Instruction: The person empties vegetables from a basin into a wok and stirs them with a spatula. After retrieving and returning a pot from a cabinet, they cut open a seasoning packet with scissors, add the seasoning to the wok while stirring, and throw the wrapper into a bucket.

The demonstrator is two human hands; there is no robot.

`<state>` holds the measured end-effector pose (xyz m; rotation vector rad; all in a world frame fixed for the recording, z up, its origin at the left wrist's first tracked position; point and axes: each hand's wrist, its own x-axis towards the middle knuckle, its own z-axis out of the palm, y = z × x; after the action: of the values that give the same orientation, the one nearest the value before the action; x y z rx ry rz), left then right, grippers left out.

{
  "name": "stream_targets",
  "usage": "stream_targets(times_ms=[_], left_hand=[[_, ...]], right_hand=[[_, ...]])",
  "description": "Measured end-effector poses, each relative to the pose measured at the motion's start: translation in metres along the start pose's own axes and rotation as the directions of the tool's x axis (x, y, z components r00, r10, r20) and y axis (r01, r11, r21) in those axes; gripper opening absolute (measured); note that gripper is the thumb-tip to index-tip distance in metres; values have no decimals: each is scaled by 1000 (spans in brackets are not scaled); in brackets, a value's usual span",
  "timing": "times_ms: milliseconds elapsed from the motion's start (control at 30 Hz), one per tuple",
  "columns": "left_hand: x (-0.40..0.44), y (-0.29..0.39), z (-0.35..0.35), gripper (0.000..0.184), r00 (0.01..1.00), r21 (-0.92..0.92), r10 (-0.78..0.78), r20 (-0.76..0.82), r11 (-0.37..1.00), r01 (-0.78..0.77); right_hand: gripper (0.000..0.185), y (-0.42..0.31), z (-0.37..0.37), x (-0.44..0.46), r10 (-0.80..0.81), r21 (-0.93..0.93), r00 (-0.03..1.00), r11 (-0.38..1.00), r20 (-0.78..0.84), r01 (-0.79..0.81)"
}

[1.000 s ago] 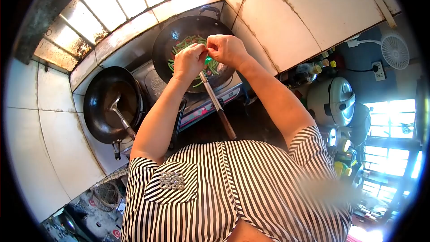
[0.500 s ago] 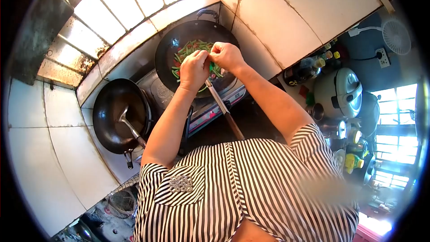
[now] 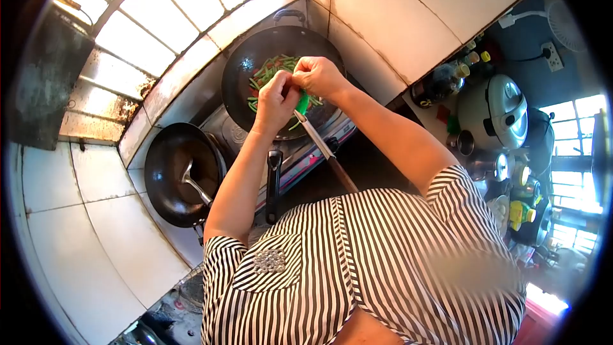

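Both my hands meet over the near side of a dark wok (image 3: 239, 89) on the stove. My left hand (image 3: 276, 103) is closed, its fingers pinched on a small green packet (image 3: 302, 102) that shows below the fingertips. Its fingertips touch those of my right hand (image 3: 319, 78), also closed in a pinch at the packet's upper end. Most of the packet is hidden by the fingers. In the wok lie cut green beans (image 3: 263, 76) with red pieces among them. A spatula (image 3: 319, 140) with a metal shaft and wooden handle rests in the wok, its head hidden.
A second wok (image 3: 169, 166) stands at the left, with a metal ladle (image 3: 191, 182) in it. A black pan handle (image 3: 273, 179) sticks out by the stove's front edge. Tiled walls enclose the corner. At the right are a rice cooker (image 3: 504, 112) and several bottles (image 3: 440, 83).
The view has shifted slightly, and more of the green packet and the black pan handle shows. My hands stay together over the wok, still pinching.
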<state>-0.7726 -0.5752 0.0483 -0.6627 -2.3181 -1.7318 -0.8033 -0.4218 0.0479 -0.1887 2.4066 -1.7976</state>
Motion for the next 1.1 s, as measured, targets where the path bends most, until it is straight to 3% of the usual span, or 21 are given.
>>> stream_targets(times_ms=[67, 100, 167, 233, 300, 333, 467, 533, 567, 633, 667, 700, 800, 900, 1033, 1100], left_hand=[[-2, 4, 0, 10, 999, 62, 40, 9, 997, -40], [-2, 9, 1, 9, 995, 123, 97, 11, 988, -97], [0, 5, -1, 9, 996, 132, 70, -49, 989, -63], [0, -8, -4, 9, 995, 80, -26, -100, 996, 35], [-1, -16, -13, 8, 992, 111, 21, -124, 994, -7], [-1, -18, -16, 8, 987, 141, 61, -149, 989, -40], [2, -26, -20, 8, 993, 204, 36, -116, 979, -12], [7, -31, -22, 6, 972, 208, -232, -38, 949, 235], [11, -34, -22, 6, 972, 208, -232, -31, 950, 234], [22, -23, -22, 7, 948, 174, -305, -92, 932, 317], [26, -12, -21, 8, 894, 60, -440, -86, 894, 445], [26, -13, -18, 8, 894, 62, -440, -83, 893, 445], [32, -14, -9, 7, 733, -242, -672, -99, 731, 638], [26, -22, 0, 8, 709, -367, -687, -157, 707, 604], [10, -11, 23, 8, 850, -86, -432, -301, 900, 426], [6, -7, 28, 10, 841, -70, -452, -296, 889, 453]], right_hand=[[17, 0, -3, 4, 189, 121, 981, 976, -51, -182], [17, -2, -5, 6, 189, 129, 980, 975, -58, -181], [13, -3, -10, 4, 336, 250, 939, 918, -79, -307], [13, 8, -15, 9, 295, 199, 949, 942, -110, -270], [17, 13, -18, 13, 303, 109, 927, 952, -222, -285], [16, 15, -20, 12, 279, 34, 933, 960, -226, -279], [12, 5, -16, -12, 299, 72, 947, 954, -119, -293], [13, 17, -13, -24, 315, 163, 948, 938, -46, -304], [14, 22, -11, -30, 320, 252, 947, 914, 29, -317], [15, 13, -8, -44, 330, 253, 944, 911, 23, -325], [16, 10, -6, -49, 369, 318, 928, 876, 43, -363], [17, 8, -4, -53, 405, 379, 912, 835, 66, -398], [18, 5, 1, -62, 405, 434, 910, 806, 91, -402], [23, -2, 7, -61, 387, 447, 920, 813, 65, -373], [17, 1, 14, -39, 385, 520, 923, 783, 27, -341], [16, 5, 15, -32, 401, 547, 916, 768, -4, -333]])
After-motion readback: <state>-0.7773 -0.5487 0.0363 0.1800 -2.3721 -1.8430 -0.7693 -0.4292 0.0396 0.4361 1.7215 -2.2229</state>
